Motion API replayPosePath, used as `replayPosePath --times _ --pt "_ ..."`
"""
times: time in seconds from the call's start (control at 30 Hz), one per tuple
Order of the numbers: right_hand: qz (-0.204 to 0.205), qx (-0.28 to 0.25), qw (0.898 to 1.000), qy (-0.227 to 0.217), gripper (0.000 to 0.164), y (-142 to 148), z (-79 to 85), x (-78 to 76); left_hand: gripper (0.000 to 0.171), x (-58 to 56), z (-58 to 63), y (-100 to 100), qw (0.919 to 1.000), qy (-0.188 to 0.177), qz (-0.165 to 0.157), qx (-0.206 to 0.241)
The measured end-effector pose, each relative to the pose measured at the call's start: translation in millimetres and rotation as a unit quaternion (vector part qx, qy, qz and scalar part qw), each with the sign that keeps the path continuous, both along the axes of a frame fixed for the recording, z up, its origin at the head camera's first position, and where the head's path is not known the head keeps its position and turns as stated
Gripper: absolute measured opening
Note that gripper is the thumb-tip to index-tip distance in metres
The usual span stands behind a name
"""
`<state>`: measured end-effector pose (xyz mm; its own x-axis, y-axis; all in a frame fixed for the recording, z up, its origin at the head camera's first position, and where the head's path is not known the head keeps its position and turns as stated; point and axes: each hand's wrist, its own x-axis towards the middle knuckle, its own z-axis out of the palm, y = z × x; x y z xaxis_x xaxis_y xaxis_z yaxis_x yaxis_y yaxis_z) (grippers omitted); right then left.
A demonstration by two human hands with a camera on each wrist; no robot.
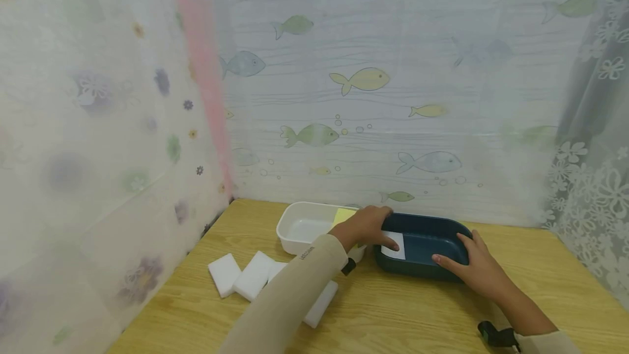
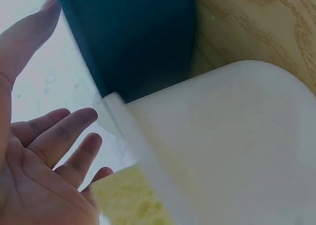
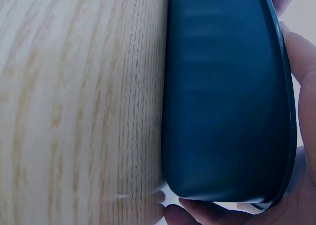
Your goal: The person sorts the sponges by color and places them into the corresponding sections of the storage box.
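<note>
A dark blue rectangular tub point(image 1: 427, 271) with rounded corners sits on the table, a white foam block point(image 1: 395, 254) lying in its left end. My right hand point(image 1: 479, 267) grips the tub's right end, thumb over the front rim and fingers around the end wall. Over the tub's left end is my left hand point(image 1: 363, 225), its thumb above the white block. In the left wrist view that hand's fingers are spread and relaxed, holding nothing. Just left stands a white tub point(image 1: 290, 246), with a yellow sponge point(image 1: 344, 214) at its right end, partly hidden by the left hand.
Several white foam blocks point(image 1: 225, 275) lie on the wooden table point(image 1: 383, 316) at front left, partly behind the left sleeve point(image 1: 290, 294). A fish-patterned curtain point(image 1: 373, 124) hangs behind the table. Black wrist devices point(image 1: 496, 336) show near both wrists.
</note>
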<state>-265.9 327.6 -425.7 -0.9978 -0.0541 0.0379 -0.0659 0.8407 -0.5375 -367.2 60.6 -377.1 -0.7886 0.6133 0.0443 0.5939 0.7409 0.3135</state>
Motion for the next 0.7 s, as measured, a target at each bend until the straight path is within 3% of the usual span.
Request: replayPosePath --times 0.3,0.53,0.7 --pt "0.002 -0.003 1.0 -0.002 0.102 0 0.8 1.2 0.093 6.4 15.9 -17 0.9938 -0.03 -0.031 0.103" --pt "0.002 -0.004 1.0 -0.001 0.103 -1 1.8 1.7 0.092 13.8 24.6 -39 0.9847 -0.019 -0.03 0.171" --pt "0.001 -0.004 1.0 -0.003 0.102 -1 0.8 0.8 0.089 21.9 27.4 -53 0.98 0.001 -0.046 0.193"
